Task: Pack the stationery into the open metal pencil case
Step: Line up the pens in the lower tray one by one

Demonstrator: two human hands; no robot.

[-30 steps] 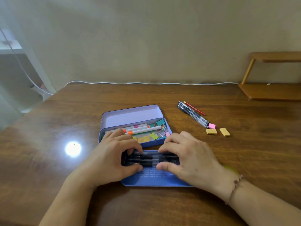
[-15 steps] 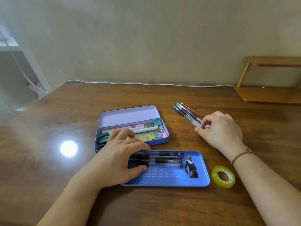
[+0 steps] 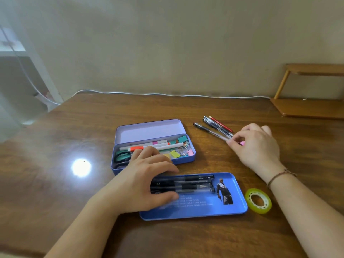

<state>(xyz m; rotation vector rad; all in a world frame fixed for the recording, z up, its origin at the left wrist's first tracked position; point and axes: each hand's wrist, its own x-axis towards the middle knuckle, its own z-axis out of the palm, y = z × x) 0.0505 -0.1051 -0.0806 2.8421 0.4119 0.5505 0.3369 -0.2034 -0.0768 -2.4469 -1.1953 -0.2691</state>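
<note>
An open lilac metal pencil case [image 3: 178,161] sits mid-table with markers, scissors, sticky notes and binder clips inside. In front of it lies a blue tin tray [image 3: 236,207] carrying several black pens [image 3: 193,185]. My left hand [image 3: 147,179] rests flat on the left ends of those pens. To the right, my right hand [image 3: 256,146] pinches the near end of a clear pen [image 3: 208,130] that is angled away from the loose pens [image 3: 217,125] and the red pencil [image 3: 221,124]. A pink eraser [image 3: 242,143] peeks out under my right fingers.
A roll of yellow-green tape [image 3: 258,200] lies right of the blue tray, close to my right forearm. A wooden shelf [image 3: 309,107] stands at the back right corner. A white cable [image 3: 167,94] runs along the far table edge by the wall.
My right hand left the tray's pens and reached right to the loose pens, then pulled one pen apart from the group. The left hand stayed on the tray's pens.
</note>
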